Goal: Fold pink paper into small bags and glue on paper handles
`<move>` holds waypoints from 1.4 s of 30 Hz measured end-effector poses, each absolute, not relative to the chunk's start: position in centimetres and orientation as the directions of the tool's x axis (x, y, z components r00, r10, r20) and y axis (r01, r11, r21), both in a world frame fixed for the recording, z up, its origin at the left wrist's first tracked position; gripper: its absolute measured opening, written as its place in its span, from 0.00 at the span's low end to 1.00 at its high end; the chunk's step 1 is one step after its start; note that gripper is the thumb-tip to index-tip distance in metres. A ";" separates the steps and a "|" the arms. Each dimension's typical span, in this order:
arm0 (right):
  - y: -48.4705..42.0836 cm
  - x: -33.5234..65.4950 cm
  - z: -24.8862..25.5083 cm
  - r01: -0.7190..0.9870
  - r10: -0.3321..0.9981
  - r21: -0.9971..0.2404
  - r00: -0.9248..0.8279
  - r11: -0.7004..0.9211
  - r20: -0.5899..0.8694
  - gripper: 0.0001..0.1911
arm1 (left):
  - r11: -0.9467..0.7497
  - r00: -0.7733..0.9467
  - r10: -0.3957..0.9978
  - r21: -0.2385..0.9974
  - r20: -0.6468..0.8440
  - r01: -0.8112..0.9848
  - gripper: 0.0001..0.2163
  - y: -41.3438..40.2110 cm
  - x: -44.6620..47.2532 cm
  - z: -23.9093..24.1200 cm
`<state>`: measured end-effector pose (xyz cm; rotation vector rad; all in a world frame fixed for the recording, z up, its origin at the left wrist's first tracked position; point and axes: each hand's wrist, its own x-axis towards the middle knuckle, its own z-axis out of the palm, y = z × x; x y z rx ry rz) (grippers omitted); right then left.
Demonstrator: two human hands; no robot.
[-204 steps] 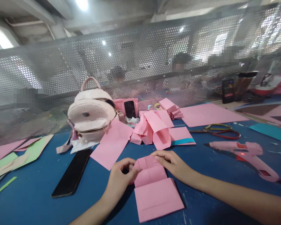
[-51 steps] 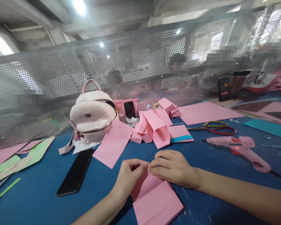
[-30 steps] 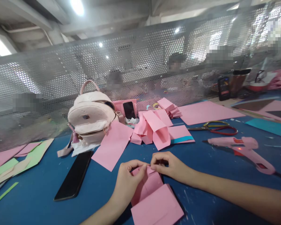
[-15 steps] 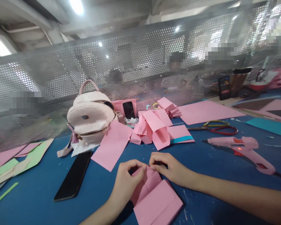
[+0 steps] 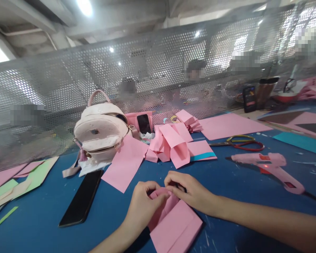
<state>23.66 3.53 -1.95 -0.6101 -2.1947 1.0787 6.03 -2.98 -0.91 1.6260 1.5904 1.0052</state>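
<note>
Grip: two-handed pinch, bare left hand (image 5: 143,203) and bare right hand (image 5: 188,189) closed on the far end of one folded, rectangular piece of pink paper (image 5: 176,226), near side of the blue tabletop (image 5: 112,202), centre. Handling, judged: light, springy at creases, not slippery, easily dented. Best hold: fingertips along folded edges.

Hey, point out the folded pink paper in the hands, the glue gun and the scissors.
Folded pink paper (image 5: 176,226): head view, on its flat near panel.
Glue gun (image 5: 276,167): head view, where body meets handle.
Scissors (image 5: 229,143): head view, between blades and handle loops.
</note>
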 end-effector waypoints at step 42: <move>3.9 23.8 -1.9 0.099 0.471 -0.649 -0.771 0.754 0.430 0.13 | -0.238 0.102 0.971 0.817 0.217 0.525 0.09 -3.1 5.2 0.0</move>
